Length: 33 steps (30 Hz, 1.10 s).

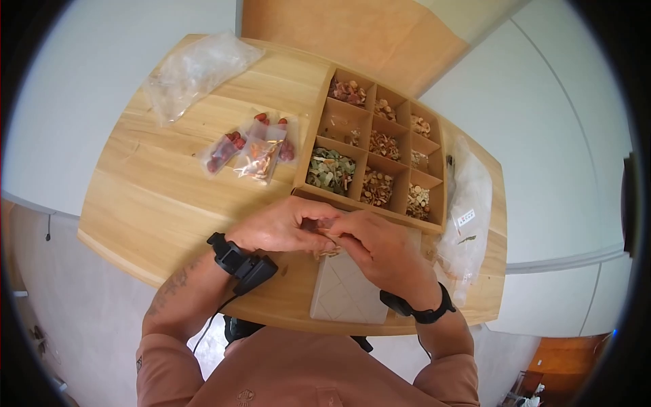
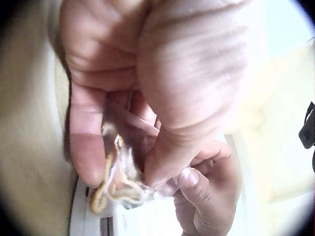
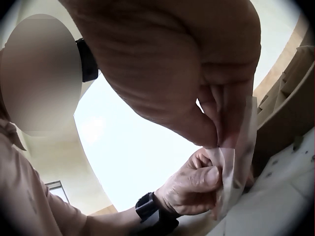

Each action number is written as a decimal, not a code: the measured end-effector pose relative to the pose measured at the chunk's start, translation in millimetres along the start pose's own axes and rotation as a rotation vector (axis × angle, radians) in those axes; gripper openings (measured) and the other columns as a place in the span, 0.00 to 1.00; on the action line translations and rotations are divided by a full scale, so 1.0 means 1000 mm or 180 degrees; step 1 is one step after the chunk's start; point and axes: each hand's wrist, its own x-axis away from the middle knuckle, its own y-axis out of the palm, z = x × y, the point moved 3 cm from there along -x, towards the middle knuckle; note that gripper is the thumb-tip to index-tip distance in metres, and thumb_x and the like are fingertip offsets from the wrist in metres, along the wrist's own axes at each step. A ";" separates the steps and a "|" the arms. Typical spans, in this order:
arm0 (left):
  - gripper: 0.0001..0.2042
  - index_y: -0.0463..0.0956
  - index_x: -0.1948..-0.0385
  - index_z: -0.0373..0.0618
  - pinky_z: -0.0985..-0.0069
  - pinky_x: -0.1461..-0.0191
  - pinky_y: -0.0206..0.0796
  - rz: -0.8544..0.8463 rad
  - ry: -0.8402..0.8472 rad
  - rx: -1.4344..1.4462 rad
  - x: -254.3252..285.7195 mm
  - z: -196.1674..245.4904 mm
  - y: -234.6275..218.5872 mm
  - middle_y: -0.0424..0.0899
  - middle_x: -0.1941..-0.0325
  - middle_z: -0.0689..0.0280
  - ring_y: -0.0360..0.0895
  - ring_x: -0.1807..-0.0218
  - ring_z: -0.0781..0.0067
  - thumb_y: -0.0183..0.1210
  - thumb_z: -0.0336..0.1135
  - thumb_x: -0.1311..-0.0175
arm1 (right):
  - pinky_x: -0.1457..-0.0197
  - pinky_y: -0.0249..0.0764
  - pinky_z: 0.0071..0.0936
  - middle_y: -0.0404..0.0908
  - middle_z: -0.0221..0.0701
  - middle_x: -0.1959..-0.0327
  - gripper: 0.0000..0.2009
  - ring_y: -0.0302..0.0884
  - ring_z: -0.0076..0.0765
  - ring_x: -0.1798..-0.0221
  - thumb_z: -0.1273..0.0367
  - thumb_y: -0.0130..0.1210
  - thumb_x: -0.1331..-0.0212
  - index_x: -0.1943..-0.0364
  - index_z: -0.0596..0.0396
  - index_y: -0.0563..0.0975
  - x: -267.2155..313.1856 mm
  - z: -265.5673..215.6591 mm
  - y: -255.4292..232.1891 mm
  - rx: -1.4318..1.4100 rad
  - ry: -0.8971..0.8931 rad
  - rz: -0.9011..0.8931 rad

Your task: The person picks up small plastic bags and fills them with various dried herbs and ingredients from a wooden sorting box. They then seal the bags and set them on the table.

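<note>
A small translucent sachet (image 3: 238,172) with pale, brown-edged dried slices (image 2: 118,189) is held between both hands, over the table's front edge. My left hand (image 1: 281,227) grips its body between thumb and fingers. At the sachet's mouth, my right hand (image 1: 390,247) pinches the film, its fingertips close to the left thumb. Just beyond the hands stands a cardboard box (image 1: 314,129) divided into compartments of dried ingredients, including green leaves (image 1: 331,169). Below the hands lies a white square-patterned board (image 1: 349,292).
Left of the box, several filled sachets (image 1: 258,159) lie together, some with red dates (image 1: 224,150). A crumpled clear plastic bag (image 1: 196,71) lies at the back left. Another plastic bag (image 1: 471,203) with a label lies along the wooden table's (image 1: 156,203) right side.
</note>
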 end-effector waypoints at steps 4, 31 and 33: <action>0.19 0.77 0.44 0.40 0.79 0.55 0.73 0.0036 -0.0016 0.0025 0.000 0.002 0.002 0.84 0.59 0.67 0.76 0.58 0.81 0.66 0.30 0.37 | 0.59 0.78 0.38 0.82 0.37 0.60 0.08 0.81 0.48 0.57 0.75 0.56 0.38 0.57 0.51 0.77 -0.002 -0.003 -0.014 -0.0075 0.0123 0.0081; 0.16 0.80 0.48 0.43 0.80 0.64 0.71 0.0106 -0.0068 -0.0498 0.000 0.006 -0.003 0.80 0.68 0.69 0.76 0.68 0.83 0.66 0.33 0.36 | 0.59 0.76 0.25 0.82 0.32 0.64 0.07 0.81 0.31 0.62 0.79 0.58 0.42 0.61 0.55 0.80 -0.011 0.018 -0.039 -0.0719 0.0918 0.0156; 0.16 0.80 0.48 0.42 0.79 0.65 0.74 0.0118 0.0036 -0.0563 0.000 0.004 -0.003 0.79 0.68 0.69 0.77 0.69 0.82 0.66 0.35 0.36 | 0.59 0.76 0.26 0.82 0.32 0.63 0.07 0.82 0.33 0.62 0.79 0.58 0.42 0.61 0.55 0.80 -0.008 0.015 -0.035 -0.0716 0.0771 0.0035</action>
